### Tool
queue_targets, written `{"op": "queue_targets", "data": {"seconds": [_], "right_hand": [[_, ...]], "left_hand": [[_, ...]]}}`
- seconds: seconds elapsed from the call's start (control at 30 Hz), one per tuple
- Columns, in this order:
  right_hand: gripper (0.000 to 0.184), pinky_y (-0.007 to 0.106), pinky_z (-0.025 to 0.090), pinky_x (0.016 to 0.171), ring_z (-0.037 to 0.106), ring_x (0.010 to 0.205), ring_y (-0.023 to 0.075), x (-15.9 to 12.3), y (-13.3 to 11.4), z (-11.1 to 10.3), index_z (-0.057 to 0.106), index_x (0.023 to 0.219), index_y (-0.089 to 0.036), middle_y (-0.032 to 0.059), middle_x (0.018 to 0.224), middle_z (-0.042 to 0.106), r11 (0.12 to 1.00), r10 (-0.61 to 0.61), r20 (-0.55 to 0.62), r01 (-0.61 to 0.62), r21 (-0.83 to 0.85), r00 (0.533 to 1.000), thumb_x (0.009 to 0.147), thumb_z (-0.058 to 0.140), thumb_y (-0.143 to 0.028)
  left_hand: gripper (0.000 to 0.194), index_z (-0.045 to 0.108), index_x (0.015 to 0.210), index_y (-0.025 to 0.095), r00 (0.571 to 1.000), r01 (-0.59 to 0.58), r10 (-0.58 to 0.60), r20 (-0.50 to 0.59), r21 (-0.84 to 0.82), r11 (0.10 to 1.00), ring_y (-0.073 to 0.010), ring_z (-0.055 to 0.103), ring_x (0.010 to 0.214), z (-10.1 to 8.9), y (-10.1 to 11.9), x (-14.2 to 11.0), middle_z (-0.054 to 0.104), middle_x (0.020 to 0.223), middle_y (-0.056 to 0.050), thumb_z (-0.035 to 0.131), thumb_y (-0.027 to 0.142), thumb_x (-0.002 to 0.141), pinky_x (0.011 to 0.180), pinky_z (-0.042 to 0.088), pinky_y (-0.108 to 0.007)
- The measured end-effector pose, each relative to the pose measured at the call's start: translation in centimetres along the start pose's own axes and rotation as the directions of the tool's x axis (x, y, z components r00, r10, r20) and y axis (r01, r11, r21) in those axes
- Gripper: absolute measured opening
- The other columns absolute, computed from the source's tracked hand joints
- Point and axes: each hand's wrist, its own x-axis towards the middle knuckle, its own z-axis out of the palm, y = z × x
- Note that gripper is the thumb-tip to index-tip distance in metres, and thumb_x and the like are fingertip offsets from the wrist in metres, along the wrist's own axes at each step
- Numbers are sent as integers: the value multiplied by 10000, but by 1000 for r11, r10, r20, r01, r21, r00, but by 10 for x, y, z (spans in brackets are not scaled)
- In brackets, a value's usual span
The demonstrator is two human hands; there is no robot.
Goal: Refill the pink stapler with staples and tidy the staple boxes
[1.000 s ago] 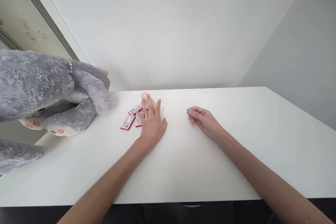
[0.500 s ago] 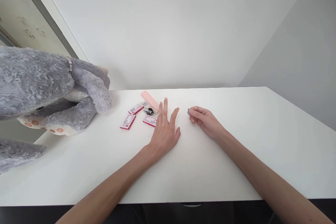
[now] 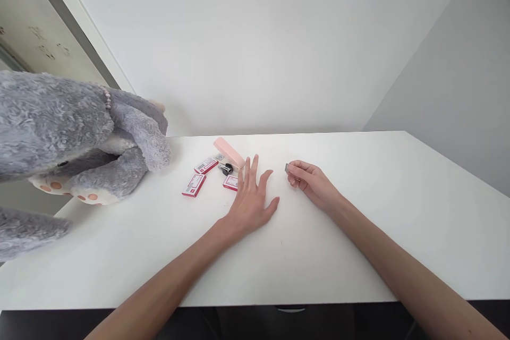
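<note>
My left hand [image 3: 252, 197] lies palm down over the white table, fingers spread and open. Its fingertips cover the right end of a small red-and-white staple box [image 3: 230, 183]. Between the thumb and fingers of my right hand [image 3: 311, 180], which is closed, is a short grey strip of staples [image 3: 287, 168]. Left of the left fingertips sits a black staple remover [image 3: 226, 169], and behind it lies a pink stapler [image 3: 228, 152]. Two more staple boxes, one at the back [image 3: 206, 165] and one in front [image 3: 194, 185], rest further left.
A big grey plush toy [image 3: 51, 122] takes up the left end of the table [image 3: 378, 255]. A white wall [image 3: 255, 48] rises behind the table's back edge. Tiny specks lie on the surface near my left wrist.
The staple box under my left fingertips has slid a little to the right. My left fingers have drawn back slightly and the thumb is further out. My right hand is nearly still.
</note>
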Motion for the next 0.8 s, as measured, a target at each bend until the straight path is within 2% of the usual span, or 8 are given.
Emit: {"op": "queue_targets", "data": {"seconds": [0.13, 0.2, 0.3, 0.37, 0.47, 0.53, 0.67, 0.8], "right_hand": [[311, 307, 434, 664, 481, 697, 135, 0, 0, -1, 699, 829, -232, 12, 835, 579, 999, -1, -9, 1, 34, 1000, 789, 833, -510], [314, 306, 437, 664, 475, 691, 134, 0, 0, -1, 700, 834, -234, 15, 841, 580, 999, 10, -18, -9, 40, 1000, 785, 834, -513], [315, 306, 433, 656, 474, 677, 125, 1, 0, -2, 703, 824, -238, 8, 860, 587, 998, 13, -34, -11, 64, 999, 764, 850, -510], [320, 306, 429, 646, 476, 671, 120, 2, 0, -2, 705, 815, -237, 5, 865, 587, 997, 9, -40, -6, 74, 999, 753, 858, -510], [329, 300, 431, 636, 473, 673, 119, 2, 1, -3, 706, 807, -228, 12, 868, 581, 998, 9, -36, -7, 66, 999, 756, 857, -516], [328, 291, 435, 631, 471, 679, 119, 2, 1, -3, 705, 808, -225, 19, 882, 576, 998, 10, -36, -8, 66, 999, 760, 856, -511], [305, 276, 429, 625, 469, 682, 109, 2, 1, -3, 713, 819, -226, 14, 911, 574, 994, 6, -37, -2, 108, 999, 765, 863, -486], [280, 282, 415, 632, 475, 673, 102, 4, 2, -4, 724, 815, -230, -2, 898, 583, 990, 8, -39, -2, 144, 999, 765, 868, -465]], "left_hand": [[591, 350, 1497, 257, 989, -108, 119, 93, -116, 987, -374, 37, 1607, -9, 5, 1, -11, 1736, -142, 594, 298, 960, 1212, 347, -629], [558, 362, 1492, 263, 980, -150, 166, 106, -140, 979, -340, 136, 1601, -10, 6, 2, 96, 1725, -142, 561, 267, 971, 1202, 397, -577], [486, 403, 1453, 247, 988, -136, 141, 61, -75, 988, -332, 244, 1572, -6, 2, 3, 334, 1639, -152, 537, 280, 987, 1253, 308, -598], [470, 421, 1429, 218, 998, -68, 68, 9, -12, 998, -361, 265, 1557, -1, -3, 3, 402, 1589, -170, 550, 328, 990, 1268, 239, -633], [510, 414, 1426, 167, 998, 53, -53, -15, 8, 999, -416, 211, 1563, 4, -9, 2, 372, 1593, -213, 566, 375, 986, 1242, 268, -654], [514, 396, 1439, 176, 996, 91, -90, 24, -44, 995, -411, 237, 1553, 5, -11, 0, 340, 1610, -213, 556, 367, 990, 1194, 367, -630], [537, 335, 1491, 262, 992, 41, -17, 127, -188, 981, -323, 457, 1440, 2, -6, -1, 281, 1652, -162, 530, 322, 995, 1039, 548, -498], [615, 342, 1493, 246, 998, -2, 13, 69, -151, 989, -350, 411, 1464, 1, -4, 1, 327, 1622, -169, 612, 371, 955, 1121, 472, -533]]}}
